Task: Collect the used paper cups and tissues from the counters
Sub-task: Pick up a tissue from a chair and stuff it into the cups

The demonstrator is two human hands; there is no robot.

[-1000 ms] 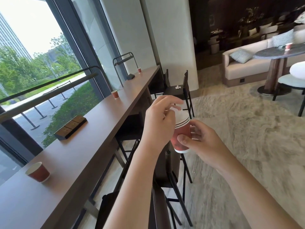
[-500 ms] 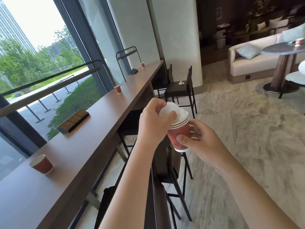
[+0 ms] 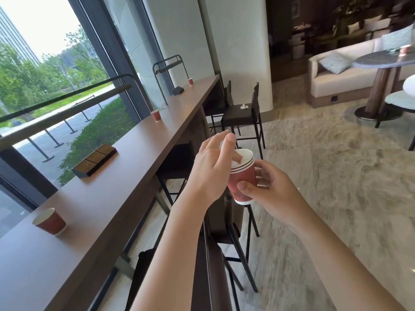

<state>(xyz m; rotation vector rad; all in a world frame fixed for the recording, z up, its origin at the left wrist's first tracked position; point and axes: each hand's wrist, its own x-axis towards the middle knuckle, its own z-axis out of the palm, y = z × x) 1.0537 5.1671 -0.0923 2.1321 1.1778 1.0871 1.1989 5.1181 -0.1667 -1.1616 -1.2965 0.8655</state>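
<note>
Item: stack of red paper cups (image 3: 243, 178), nested, several white rims showing at the top, white base band at the bottom; carried in the air beside the counter (image 3: 125, 176), above a bar stool. The right hand (image 3: 267, 194) is curled round the lower wall, thumb across the front and fingers behind, probably so the mouth stays upright and free for filling. White tissue (image 3: 238, 162) sits crumpled inside the top cup. The left hand (image 3: 211, 167) is over the rim, one finger pushed down onto the tissue and the others loosely spread, apparently packing it in so it will not fall out in carrying. Outstanding on the counter: one red cup near (image 3: 50, 221), tilted; one midway (image 3: 156, 115); one at the far end (image 3: 190, 81) by a black desk lamp (image 3: 170, 75). A white wad, likely tissue (image 3: 244, 106), lies on a dark stool seat (image 3: 238, 113); another cup (image 3: 405, 50) stands on a round table, blurred.
</note>
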